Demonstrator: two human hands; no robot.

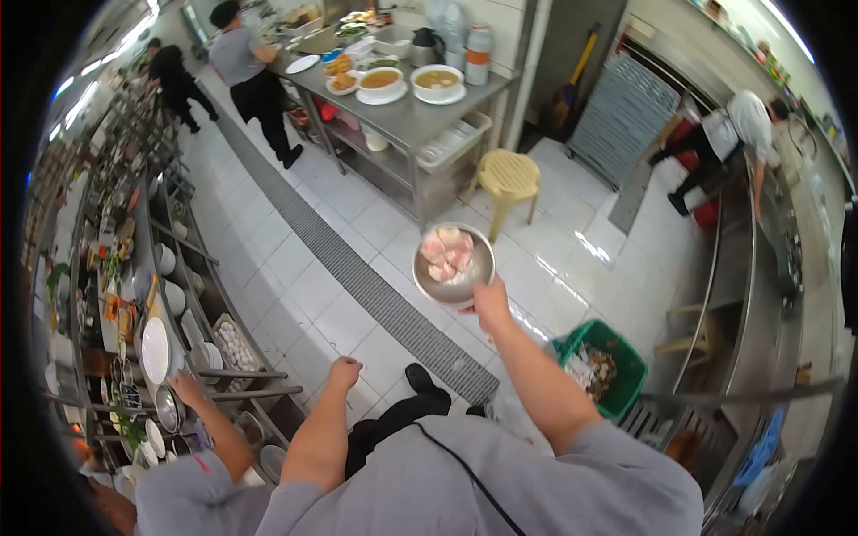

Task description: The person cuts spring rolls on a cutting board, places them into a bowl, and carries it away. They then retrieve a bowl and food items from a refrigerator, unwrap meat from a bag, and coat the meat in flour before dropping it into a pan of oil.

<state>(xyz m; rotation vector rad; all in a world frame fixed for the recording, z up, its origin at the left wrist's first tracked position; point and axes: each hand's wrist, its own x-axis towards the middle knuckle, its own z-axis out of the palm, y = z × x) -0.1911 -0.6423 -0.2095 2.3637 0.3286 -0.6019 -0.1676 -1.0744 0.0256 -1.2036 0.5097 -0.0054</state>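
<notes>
My right hand (489, 304) grips the rim of a round metal bowl (483, 270), held out in front of me above the floor. Pale pink pieces of raw meat (447, 250) lie in the bowl, grouped toward its far side. At my other side, my left hand (345, 372) hangs low over the tiles with its fingers curled in and nothing visible in them. It is apart from the bowl and touches nothing.
A yellow stool (508, 179) stands beyond the bowl, beside a steel table (393, 121) bearing soup bowls. A green waste bin (630, 380) is at my right. A co-worker's hand (188, 390) is close on my left. A floor grate (331, 259) runs diagonally; other people work farther off.
</notes>
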